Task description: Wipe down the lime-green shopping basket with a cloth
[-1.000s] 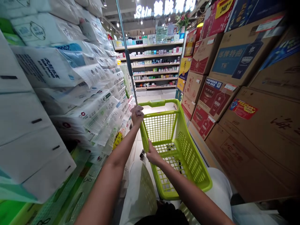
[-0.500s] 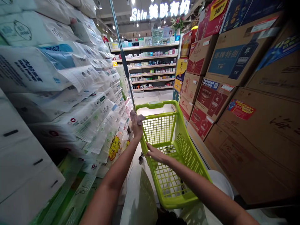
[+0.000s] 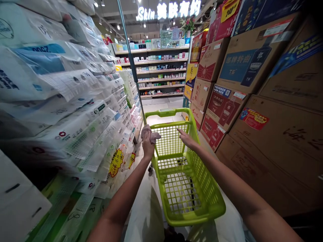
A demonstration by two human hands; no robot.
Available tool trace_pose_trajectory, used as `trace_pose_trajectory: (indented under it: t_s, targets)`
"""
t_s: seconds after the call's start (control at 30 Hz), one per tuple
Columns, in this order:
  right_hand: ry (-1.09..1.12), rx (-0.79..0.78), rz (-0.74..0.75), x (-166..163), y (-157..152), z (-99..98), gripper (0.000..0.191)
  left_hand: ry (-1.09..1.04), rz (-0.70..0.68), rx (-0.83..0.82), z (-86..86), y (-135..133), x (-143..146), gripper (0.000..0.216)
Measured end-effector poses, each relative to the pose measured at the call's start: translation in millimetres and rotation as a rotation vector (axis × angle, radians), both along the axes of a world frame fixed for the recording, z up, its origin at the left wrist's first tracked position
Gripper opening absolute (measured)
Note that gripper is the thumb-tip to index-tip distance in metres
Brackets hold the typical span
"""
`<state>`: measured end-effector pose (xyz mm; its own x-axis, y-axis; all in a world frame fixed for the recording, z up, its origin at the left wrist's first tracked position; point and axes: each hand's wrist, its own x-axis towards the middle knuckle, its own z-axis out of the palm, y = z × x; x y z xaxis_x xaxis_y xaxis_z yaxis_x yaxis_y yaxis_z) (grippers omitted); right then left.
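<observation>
A lime-green plastic shopping cart (image 3: 202, 178) stands in a narrow aisle in front of me, its basket empty. My left hand (image 3: 148, 145) is closed round a crumpled pinkish-grey cloth (image 3: 150, 134) at the cart's front left corner, where a grey metal pole (image 3: 131, 64) rises. My right hand (image 3: 186, 137) is stretched out over the basket's far right rim, fingers apart, holding nothing.
Stacked packs of tissue paper (image 3: 70, 101) wall the left side. Piled cardboard cartons (image 3: 254, 101) wall the right side. Shelves of small bottles (image 3: 163, 72) cross the aisle's far end under a lit sign (image 3: 168, 10). Pale floor (image 3: 161, 107) shows beyond the cart.
My right hand left the cart's near left rim and moved up and right to the far right rim. The left hand with the cloth stayed at the pole. The view shifted slightly.
</observation>
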<state>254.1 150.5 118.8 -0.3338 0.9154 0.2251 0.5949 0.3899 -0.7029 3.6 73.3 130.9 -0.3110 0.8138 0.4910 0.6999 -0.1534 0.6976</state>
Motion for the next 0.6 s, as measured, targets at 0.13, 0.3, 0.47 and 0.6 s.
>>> trace_pose_trajectory:
  t_s: [0.13, 0.3, 0.47, 0.6]
  targets:
    - [-0.128, 0.218, -0.151, 23.9, 47.4, 0.5, 0.074, 0.055, -0.063, -0.005, -11.6, -8.4, 5.6, 0.074]
    - [-0.447, 0.301, -0.211, 49.8, 90.1, 10.7, 0.079, 0.101, -0.061, 0.046, -20.5, -19.4, 1.1, 0.076]
    - [-0.469, 0.36, -0.124, 53.8, 101.7, 4.9, 0.066, 0.186, -0.027, 0.066, -16.2, -19.9, -10.9, 0.073]
    - [-0.363, 0.372, -0.125, 48.2, 101.7, -4.1, 0.061, 0.268, -0.014, 0.176, 14.0, 5.5, -14.9, 0.07]
